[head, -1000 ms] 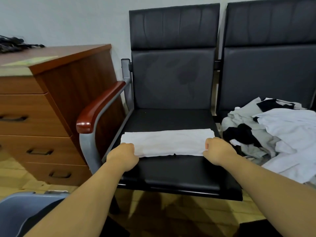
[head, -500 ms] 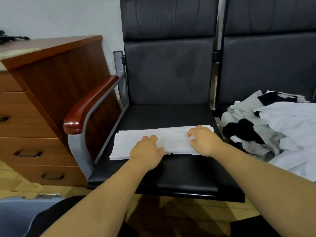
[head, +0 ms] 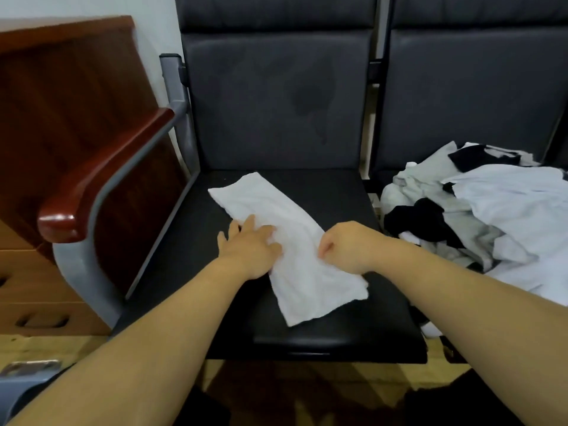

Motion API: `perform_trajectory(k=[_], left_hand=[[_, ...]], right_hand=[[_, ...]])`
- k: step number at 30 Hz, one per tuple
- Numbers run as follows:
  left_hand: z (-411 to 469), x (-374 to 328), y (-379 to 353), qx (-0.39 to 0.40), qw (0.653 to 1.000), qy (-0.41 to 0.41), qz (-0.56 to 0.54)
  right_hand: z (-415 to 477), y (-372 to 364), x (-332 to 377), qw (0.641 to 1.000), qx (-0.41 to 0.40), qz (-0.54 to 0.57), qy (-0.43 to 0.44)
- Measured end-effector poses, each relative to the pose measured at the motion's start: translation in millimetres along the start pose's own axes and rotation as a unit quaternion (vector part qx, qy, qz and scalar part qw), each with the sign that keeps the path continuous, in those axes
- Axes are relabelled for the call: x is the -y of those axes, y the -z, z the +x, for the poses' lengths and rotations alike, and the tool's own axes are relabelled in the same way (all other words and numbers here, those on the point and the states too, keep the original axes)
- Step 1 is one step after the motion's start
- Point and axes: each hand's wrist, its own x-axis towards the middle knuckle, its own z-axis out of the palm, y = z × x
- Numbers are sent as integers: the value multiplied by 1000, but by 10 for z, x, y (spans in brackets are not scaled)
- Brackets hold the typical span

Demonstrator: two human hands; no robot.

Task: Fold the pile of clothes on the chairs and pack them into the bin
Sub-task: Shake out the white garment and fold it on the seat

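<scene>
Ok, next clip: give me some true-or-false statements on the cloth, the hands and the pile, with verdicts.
1. The white cloth lies on the left chair's seat. True.
2. The left hand rests flat on the cloth. True.
3. The pile of clothes sits on the right chair. True.
4. The right hand is open, holding nothing. False: it pinches the cloth's edge.
5. The cloth lies square to the seat's front edge. False: it lies diagonally.

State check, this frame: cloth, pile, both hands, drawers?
white cloth: folded into a strip, lying diagonally on the left chair seat.
clothes pile: unfolded, heaped on the right chair.
left hand: flat, pressing the cloth.
right hand: fingers curled, apparently pinching the cloth's edge.
drawers: closed.
</scene>
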Motion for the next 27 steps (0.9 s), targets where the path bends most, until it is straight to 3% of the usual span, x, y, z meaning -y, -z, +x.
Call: perform_trajectory(k=[4,8,10,15,18,23,27], left_hand=[[-43,-76,14,-26,998,21,-45],[-213,-118,-25,-55,991,39,-120],[-323,-110,-18,-40,981,65,-178],[-615,-25,5,84,982,91,-139],[-745,46,20,80,978,88,-170],[-961,91,83,40,921,72,-380],[-1057,117,163,107,878,44,-464]], right_hand=[[-196,-39,135,995,33,88,40],[-267,-101,179,992,34,106,65],[-275,-144,192,992,19,99,76],[-385,-268,264,991,-8,91,100],[-458,-364,305,991,-4,86,104],[-640,-409,340,991,29,97,88],[-773,-478,382,993,11,87,85]])
